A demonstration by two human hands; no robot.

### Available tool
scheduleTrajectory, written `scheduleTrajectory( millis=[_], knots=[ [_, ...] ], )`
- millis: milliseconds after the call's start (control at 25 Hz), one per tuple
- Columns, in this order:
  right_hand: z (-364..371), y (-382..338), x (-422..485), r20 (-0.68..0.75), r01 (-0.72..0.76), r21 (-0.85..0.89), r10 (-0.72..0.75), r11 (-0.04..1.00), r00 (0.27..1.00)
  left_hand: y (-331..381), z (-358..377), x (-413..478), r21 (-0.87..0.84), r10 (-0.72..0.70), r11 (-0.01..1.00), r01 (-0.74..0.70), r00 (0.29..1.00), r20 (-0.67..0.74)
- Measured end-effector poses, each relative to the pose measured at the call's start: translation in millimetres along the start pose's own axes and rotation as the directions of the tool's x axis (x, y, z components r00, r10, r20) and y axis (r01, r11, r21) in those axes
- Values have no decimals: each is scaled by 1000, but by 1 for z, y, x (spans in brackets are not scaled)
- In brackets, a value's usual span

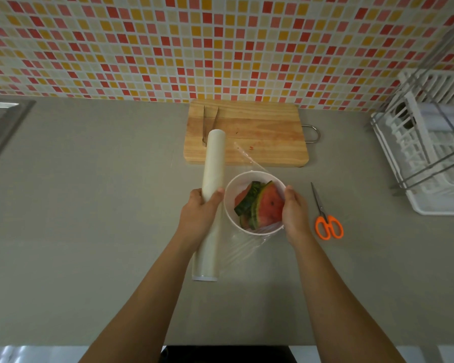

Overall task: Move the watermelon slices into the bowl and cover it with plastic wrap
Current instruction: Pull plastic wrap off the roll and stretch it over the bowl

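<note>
Pulling too hard could tip the bowl of watermelon slices on the desk: your left hand curls its fingers round the roll, your right hand clasps the bowl's rim, and the film may tear unevenly.

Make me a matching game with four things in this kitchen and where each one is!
Things:
1. orange-handled metal scissors
2. thin metal tongs
3. long white roll of plastic wrap
4. round white bowl

Places:
A. gripped by the left hand
B. on the wooden cutting board
C. holds the red watermelon slices
D. on the grey counter, right of the right hand

Pairs: 1-D; 2-B; 3-A; 4-C.
</note>
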State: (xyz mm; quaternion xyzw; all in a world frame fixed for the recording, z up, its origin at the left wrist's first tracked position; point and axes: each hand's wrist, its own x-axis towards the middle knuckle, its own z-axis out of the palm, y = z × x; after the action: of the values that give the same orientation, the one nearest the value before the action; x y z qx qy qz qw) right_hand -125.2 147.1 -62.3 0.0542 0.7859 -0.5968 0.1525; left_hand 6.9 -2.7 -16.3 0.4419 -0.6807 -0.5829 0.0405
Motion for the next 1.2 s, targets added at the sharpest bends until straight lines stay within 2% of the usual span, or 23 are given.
scheduleTrajectory(
  millis=[120, 320, 400, 480, 600, 760, 960, 1200],
  knots=[
    [1, 1, 0, 0, 10, 3, -10, 1000, 1000, -9, -4, 4, -18, -28, 999, 29, 999, 44],
    [2, 0, 1, 15, 20, -16, -20, 1000, 1000, -19, -3, 4, -141, -84, 983, 115, 974, 210],
    [0, -2, 4, 36, 23, -37, -22, 999, 999, -18, 2, 3, -176, -116, 973, 151, 974, 194],
    [-1, -2, 6, 60, 26, -46, -23, 999, 998, -19, 8, 0, -168, -148, 972, 167, 982, 117],
    [-1, -1, 7, 51, 28, -51, -26, 998, 998, -26, 6, -8, -46, -85, 995, 87, 996, 33],
    [0, -1, 6, 39, 23, -33, -21, 999, 999, -36, -3, -8, -14, -64, 998, 65, 996, 66],
    [0, -2, 3, 36, 30, -38, -28, 999, 999, -39, 2, -20, -23, -64, 998, 64, 998, -6],
    [1, -2, 4, -2, 36, -12, -36, 999, 999, -45, -12, -22, -42, -84, 995, 89, 989, 121]
  ],
)
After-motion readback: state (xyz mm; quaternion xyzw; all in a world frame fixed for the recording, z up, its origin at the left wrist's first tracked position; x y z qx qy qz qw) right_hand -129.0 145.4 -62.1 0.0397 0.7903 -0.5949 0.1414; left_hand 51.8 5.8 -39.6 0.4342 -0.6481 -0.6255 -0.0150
